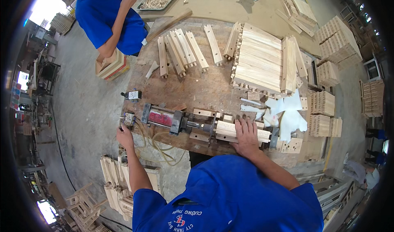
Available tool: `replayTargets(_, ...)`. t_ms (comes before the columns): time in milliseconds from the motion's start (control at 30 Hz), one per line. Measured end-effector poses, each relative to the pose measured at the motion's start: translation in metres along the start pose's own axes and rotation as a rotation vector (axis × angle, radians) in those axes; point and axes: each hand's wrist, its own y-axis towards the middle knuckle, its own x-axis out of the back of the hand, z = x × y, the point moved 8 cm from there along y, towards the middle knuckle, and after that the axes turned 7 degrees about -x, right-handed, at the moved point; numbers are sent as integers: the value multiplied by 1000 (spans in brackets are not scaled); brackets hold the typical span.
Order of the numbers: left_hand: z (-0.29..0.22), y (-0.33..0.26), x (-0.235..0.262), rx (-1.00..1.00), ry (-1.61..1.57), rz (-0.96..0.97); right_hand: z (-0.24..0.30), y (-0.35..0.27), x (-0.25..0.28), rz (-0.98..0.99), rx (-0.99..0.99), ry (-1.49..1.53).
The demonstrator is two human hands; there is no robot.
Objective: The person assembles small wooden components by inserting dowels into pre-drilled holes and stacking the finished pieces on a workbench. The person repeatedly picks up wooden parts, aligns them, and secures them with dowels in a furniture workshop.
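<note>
My right hand lies flat, fingers spread, on a set of pale wooden slats held in a clamp press at the near edge of the workbench. The press has a red cylinder body and a dark ram that meets the slats' left end. My left hand reaches to a small valve box at the bench's left corner; whether it grips the lever is not visible.
Loose slats with pegs and a large slat stack lie farther back. White rags sit to the right. A person in blue stands at the far left corner. Slat assemblies are stacked on the floor.
</note>
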Motion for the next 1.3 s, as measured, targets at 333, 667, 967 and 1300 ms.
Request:
replayTargets(333, 22, -12, -10, 279, -401, 47, -37, 0, 36, 123, 66, 30)
replayTargets(667, 16, -12, 8, 264, -226, 86, -40, 5, 45, 158, 86, 39)
replayTargets(967, -169, -78, 43, -257, -728, -18, -31, 7, 95, -116, 141, 526)
replayTargets(1300, -403, -189, 0, 293, -1745, 892, 37, 27, 148, -254, 167, 465)
